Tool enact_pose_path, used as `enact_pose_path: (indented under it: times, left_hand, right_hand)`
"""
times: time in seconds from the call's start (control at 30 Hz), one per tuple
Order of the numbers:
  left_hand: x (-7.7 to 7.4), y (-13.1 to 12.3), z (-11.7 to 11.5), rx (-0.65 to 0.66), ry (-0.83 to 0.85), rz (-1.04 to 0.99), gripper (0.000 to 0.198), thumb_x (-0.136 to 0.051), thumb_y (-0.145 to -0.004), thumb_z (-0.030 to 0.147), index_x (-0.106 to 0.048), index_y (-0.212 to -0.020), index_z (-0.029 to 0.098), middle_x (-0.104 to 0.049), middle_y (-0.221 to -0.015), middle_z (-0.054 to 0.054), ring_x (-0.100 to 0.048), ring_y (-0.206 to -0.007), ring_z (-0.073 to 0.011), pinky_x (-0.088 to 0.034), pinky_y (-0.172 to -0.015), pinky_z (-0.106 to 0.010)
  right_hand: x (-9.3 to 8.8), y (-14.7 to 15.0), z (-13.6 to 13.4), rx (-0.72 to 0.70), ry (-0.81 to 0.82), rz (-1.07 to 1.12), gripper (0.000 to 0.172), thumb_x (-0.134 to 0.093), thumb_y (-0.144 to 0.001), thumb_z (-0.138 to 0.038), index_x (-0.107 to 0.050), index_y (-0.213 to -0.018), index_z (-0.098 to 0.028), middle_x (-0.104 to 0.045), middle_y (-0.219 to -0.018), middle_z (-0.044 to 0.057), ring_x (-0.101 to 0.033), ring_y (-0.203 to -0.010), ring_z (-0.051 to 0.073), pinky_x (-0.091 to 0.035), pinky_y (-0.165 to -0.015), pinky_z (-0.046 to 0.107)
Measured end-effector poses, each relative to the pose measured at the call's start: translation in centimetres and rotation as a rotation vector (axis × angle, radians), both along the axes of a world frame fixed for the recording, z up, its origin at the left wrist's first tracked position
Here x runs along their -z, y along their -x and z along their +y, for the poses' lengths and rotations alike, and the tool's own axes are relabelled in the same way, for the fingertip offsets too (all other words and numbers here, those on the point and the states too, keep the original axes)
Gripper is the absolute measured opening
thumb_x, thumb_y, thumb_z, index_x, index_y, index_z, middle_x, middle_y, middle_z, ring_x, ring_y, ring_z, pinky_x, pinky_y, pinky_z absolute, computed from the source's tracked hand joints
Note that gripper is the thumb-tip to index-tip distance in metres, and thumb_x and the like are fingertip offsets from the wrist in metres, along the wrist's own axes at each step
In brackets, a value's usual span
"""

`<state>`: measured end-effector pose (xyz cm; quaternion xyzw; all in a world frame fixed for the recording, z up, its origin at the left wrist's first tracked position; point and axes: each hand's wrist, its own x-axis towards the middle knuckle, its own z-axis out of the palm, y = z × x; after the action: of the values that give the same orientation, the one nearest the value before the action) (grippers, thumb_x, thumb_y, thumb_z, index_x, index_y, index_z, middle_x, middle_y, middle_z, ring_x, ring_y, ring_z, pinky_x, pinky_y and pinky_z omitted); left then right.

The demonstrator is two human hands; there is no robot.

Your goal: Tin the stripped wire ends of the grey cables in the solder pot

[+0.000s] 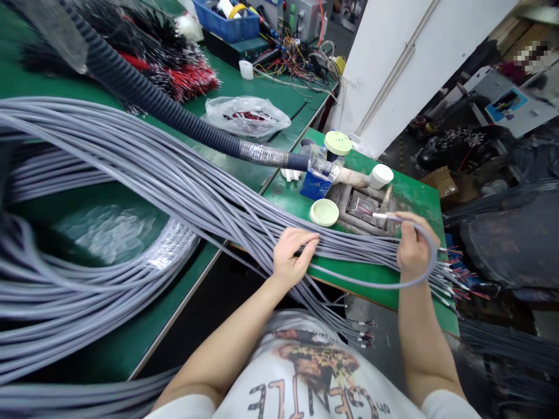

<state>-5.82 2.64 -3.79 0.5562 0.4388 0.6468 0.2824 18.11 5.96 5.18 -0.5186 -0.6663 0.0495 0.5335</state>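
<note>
my right hand [414,251] pinches a looped, round grey cable [432,253], its white-sleeved end [379,216] pointing left above the square grey pan [358,224]; my left hand [290,256] overlies bundled grey cables [349,249], its fingers' grip unclear.

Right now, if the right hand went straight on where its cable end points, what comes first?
Probably the pale green round container; the grey cable end in the right hand points left over the grimy square frame towards it. Depth is unclear; the frame may come first.
</note>
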Motion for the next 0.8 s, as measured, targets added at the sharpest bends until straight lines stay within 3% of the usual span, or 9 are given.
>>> enact_pose_path:
  times: [0.13,0.2,0.3,0.4,0.53,0.8]
  left_hand:
    - [-1.6,-2.8,-1.0,0.368,0.406,-0.480,0.027,-0.062,-0.083,0.039,-0.074,-0.093,0.018,-0.074,-0.077,-0.007,-0.064,-0.069,-0.0169,-0.049,-0.065,-0.029]
    - [-2.1,-4.4,-1.3,0.541,0.544,-0.714,0.033,-0.064,-0.080,0.044,-0.075,-0.092,0.015,-0.074,-0.077,-0.008,-0.062,-0.065,-0.0149,-0.045,-0.059,-0.025]
    - [-2.6,-5.7,-1.7,0.677,0.639,-0.951,0.028,-0.069,-0.076,0.040,-0.076,-0.086,0.015,-0.071,-0.069,-0.006,-0.059,-0.060,-0.0113,-0.042,-0.058,-0.022]
    - [-2.9,-5.9,-2.0,0.687,0.683,-0.975,0.021,-0.074,-0.072,0.035,-0.077,-0.080,0.016,-0.068,-0.063,-0.004,-0.056,-0.058,-0.0102,-0.042,-0.059,-0.022]
    - [-3.3,-5.4,-2.5,0.642,0.663,-0.834,0.020,-0.077,-0.069,0.036,-0.077,-0.076,0.017,-0.071,-0.069,-0.003,-0.056,-0.061,-0.0110,-0.043,-0.063,-0.024]
    - [-3.7,-5.2,-3.1,0.581,0.614,-0.761,0.022,-0.078,-0.067,0.037,-0.074,-0.068,0.015,-0.075,-0.080,-0.004,-0.065,-0.077,-0.0169,-0.047,-0.075,-0.027]
  right_hand:
    - [1.1,2.6,-4.5,-0.296,-0.061,0.123,0.023,-0.055,-0.087,-0.033,-0.069,-0.105,-0.031,-0.072,-0.092,0.005,-0.067,-0.087,0.028,-0.052,-0.079,0.050]
    - [2.2,3.2,-5.9,-0.352,-0.072,0.160,0.025,-0.056,-0.086,-0.031,-0.069,-0.108,-0.033,-0.072,-0.091,0.005,-0.066,-0.087,0.029,-0.052,-0.077,0.054]
    - [3.8,3.3,-7.4,-0.359,-0.099,0.180,0.028,-0.057,-0.084,-0.027,-0.069,-0.109,-0.034,-0.072,-0.090,0.005,-0.065,-0.086,0.031,-0.051,-0.075,0.057]
    - [5.0,2.8,-8.4,-0.364,-0.091,0.170,0.030,-0.057,-0.084,-0.026,-0.068,-0.110,-0.035,-0.072,-0.093,0.004,-0.066,-0.085,0.031,-0.051,-0.073,0.059]
    - [6.1,1.9,-9.5,-0.395,-0.025,0.159,0.032,-0.057,-0.083,-0.026,-0.067,-0.112,-0.037,-0.072,-0.099,0.005,-0.066,-0.089,0.031,-0.051,-0.073,0.059]
    - [6.4,1.4,-10.6,-0.537,0.025,0.103,0.042,-0.058,-0.082,-0.014,-0.064,-0.121,-0.029,-0.070,-0.110,0.008,-0.064,-0.098,0.030,-0.050,-0.078,0.054]
